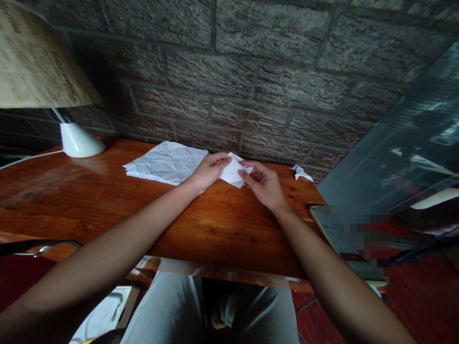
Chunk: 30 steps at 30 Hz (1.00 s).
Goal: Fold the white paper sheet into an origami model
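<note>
A small folded white paper (232, 175) is held between both hands just above the wooden table (215, 224). My left hand (211, 170) pinches its left edge, thumb on top. On the right side, my right hand (263, 181) grips it between thumb and fingers. Left of my left hand lies a stack of creased white paper sheets (167, 160), and the hand overlaps its right end. Further right on the table sits a small folded paper figure (301, 173), apart from my right hand.
A lamp with a white base (79, 139) and printed shade (39, 62) stands at the left. The brick wall (233, 71) rises behind the table. A translucent grey sheet (390, 129) slants at the right. Below it, a flat dark-edged board (332, 229) leans by the table's right end.
</note>
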Each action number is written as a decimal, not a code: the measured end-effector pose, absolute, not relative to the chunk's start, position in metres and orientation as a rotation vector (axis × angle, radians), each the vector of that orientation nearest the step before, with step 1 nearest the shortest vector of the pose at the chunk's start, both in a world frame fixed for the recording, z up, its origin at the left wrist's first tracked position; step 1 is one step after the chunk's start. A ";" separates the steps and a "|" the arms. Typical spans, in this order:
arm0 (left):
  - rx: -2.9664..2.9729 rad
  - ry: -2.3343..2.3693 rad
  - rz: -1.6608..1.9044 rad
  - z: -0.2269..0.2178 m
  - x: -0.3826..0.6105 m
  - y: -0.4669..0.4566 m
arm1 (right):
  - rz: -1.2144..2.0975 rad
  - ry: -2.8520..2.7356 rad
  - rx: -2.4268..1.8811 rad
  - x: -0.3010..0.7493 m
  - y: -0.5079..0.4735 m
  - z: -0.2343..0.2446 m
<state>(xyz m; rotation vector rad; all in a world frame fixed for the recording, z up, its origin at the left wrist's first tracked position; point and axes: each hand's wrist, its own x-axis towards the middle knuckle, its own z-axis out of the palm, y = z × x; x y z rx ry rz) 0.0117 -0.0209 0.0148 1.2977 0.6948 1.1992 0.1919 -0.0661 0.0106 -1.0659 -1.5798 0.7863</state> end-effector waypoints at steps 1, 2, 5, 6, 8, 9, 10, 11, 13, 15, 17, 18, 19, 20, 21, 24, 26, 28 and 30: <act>1.296 0.684 1.191 0.015 0.012 -0.021 | 0.760 -1.586 -1.077 0.192 -0.066 0.010; 1.290 0.675 1.186 0.015 0.012 -0.022 | 0.739 -1.593 -1.083 0.192 -0.066 0.010; 1.278 0.666 1.187 0.015 0.013 -0.021 | 0.692 -1.631 -1.088 0.190 -0.069 0.009; 1.280 0.667 1.190 0.015 0.013 -0.021 | 0.678 -1.648 -1.091 0.189 -0.070 0.010; 1.281 0.664 1.194 0.014 0.013 -0.020 | 0.649 -1.681 -1.097 0.187 -0.073 0.010; 1.278 0.661 1.194 0.014 0.013 -0.020 | 0.634 -1.694 -1.099 0.187 -0.074 0.011; 1.273 0.655 1.191 0.014 0.013 -0.020 | 0.619 -1.705 -1.099 0.187 -0.075 0.012; 1.266 0.651 1.186 0.014 0.013 -0.020 | 0.604 -1.717 -1.098 0.187 -0.076 0.012; 1.252 0.648 1.183 0.014 0.013 -0.021 | 0.566 -1.748 -1.100 0.187 -0.078 0.014; 1.239 0.656 1.186 0.014 0.013 -0.021 | 0.520 -1.791 -1.104 0.188 -0.079 0.017; 1.225 0.667 1.195 0.014 0.014 -0.021 | 0.468 -1.845 -1.108 0.188 -0.080 0.018; 1.218 0.673 1.197 0.013 0.014 -0.021 | 0.440 -1.875 -1.107 0.188 -0.080 0.019; 1.212 0.680 1.197 0.013 0.014 -0.021 | 0.411 -1.903 -1.106 0.188 -0.080 0.019; 1.205 0.689 1.197 0.013 0.014 -0.021 | 0.383 -1.929 -1.103 0.188 -0.081 0.020; 1.199 0.699 1.199 0.013 0.014 -0.021 | 0.355 -1.950 -1.102 0.188 -0.081 0.020; 1.186 0.729 1.206 0.013 0.015 -0.020 | 0.278 -2.002 -1.115 0.188 -0.081 0.020; 1.180 0.741 1.206 0.012 0.015 -0.020 | 0.237 -2.038 -1.128 0.188 -0.082 0.020; 1.178 0.742 1.209 0.012 0.016 -0.019 | 0.209 -2.070 -1.141 0.188 -0.082 0.020; 1.172 0.737 1.224 0.012 0.016 -0.018 | 0.183 -2.095 -1.150 0.188 -0.081 0.019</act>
